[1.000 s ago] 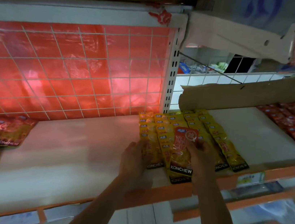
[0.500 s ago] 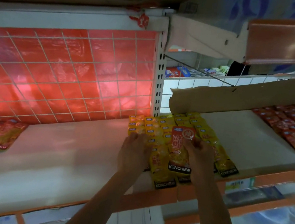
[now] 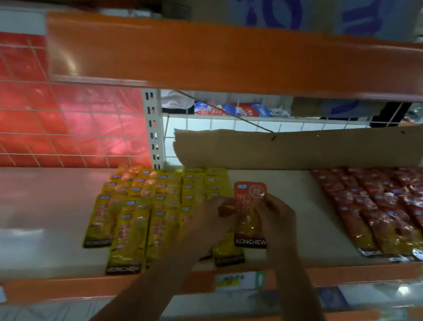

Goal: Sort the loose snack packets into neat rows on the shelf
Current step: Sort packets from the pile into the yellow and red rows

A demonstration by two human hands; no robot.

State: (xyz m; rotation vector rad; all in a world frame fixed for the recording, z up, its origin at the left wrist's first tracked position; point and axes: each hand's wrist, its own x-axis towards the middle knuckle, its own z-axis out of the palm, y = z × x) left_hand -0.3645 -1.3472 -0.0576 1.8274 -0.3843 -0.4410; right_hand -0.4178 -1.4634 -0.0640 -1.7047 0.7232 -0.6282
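Together the left hand [image 3: 211,224] and right hand [image 3: 276,221] pinch an orange-topped packet [image 3: 249,201] by its sides. It sits over the right end of the yellow packet rows [image 3: 144,205] on the shelf [image 3: 22,201].

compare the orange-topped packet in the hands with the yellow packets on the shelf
Colour: the orange-topped packet has an orange-red upper part; the yellow packets are yellow up top. State: the orange-topped packet is gripped by the left hand and right hand; the yellow packets lie flat in overlapping rows on the shelf. Both carry a black KONCHEW band at the bottom.
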